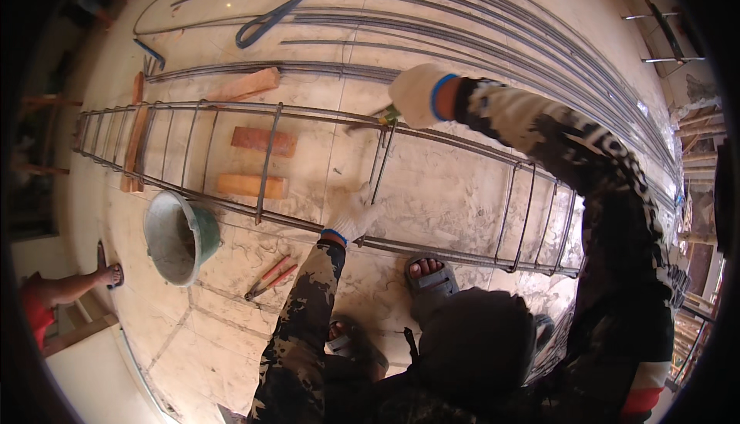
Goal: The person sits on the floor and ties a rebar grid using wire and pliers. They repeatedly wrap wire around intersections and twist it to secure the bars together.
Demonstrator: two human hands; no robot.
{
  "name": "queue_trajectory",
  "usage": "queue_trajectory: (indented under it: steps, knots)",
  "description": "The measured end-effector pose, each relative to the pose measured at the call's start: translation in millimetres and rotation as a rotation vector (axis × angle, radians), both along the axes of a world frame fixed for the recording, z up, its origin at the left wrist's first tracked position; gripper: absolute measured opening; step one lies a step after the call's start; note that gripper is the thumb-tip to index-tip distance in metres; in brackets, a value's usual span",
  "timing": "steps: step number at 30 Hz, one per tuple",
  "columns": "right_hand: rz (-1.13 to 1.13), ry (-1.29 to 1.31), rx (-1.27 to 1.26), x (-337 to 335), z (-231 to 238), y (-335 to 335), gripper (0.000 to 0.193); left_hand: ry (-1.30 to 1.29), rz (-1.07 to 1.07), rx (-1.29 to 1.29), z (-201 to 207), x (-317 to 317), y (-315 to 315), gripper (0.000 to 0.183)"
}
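A long rebar cage (462,140) lies across the floor before me, its bars joined by rectangular stirrups. My left hand (351,212), in a white glove, is closed around the lower end of a stirrup (381,163) at the cage's near side. Over the far bars, my gloved right hand (416,96) grips a tool with a green handle (390,113). Its dark metal end points left, by the top of that same stirrup; the tool's exact kind is unclear. The fingers of both hands are partly hidden.
Near the cage stand a grey-green bucket (208,233) and red-handled pliers (270,277). Bricks (264,141) lie inside the cage; a wooden block (134,143) crosses its left part. Long loose rebars (432,15) and a dark strap (270,19) lie beyond. Another person's leg (77,285) shows at left.
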State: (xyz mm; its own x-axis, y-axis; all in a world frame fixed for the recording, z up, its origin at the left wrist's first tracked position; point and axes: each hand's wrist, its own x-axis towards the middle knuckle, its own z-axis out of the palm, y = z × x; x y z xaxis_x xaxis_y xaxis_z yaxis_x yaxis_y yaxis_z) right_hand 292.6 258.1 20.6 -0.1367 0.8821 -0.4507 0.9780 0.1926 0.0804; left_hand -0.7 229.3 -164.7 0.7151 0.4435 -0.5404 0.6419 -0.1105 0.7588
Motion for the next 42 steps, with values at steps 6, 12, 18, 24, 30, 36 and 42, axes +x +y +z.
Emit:
queue_trajectory:
  steps: [6, 12, 18, 24, 30, 36, 42]
  knots:
    - [-0.723, 1.014, 0.009, 30, 33, 4, 0.022, 0.038, 0.117, -0.100, -13, -7, -4, 0.094]
    - [0.000, 0.032, -0.272, 47, -28, 47, 0.020, 0.100, -0.043, 0.326, -7, 10, -5, 0.082]
    - [-0.261, 0.422, 0.096, 20, -6, 57, 0.025, 0.158, 0.003, 0.231, 35, -3, 2, 0.065]
    - [0.185, -0.182, -0.176, 39, -67, 69, 0.024, 0.057, 0.114, 0.137, 40, -4, -8, 0.048]
    - [-0.639, 1.010, -0.016, 57, -17, -33, 0.047, 0.036, 0.141, 0.146, 45, -2, -5, 0.053]
    - [-0.874, 1.354, -0.143, 31, -25, -130, 0.054, 0.076, 0.044, 0.204, 38, 3, -3, 0.063]
    - [-0.808, 0.827, -0.217, 4, -27, -193, 0.030, 0.173, -0.034, 0.226, 33, -8, 8, 0.065]
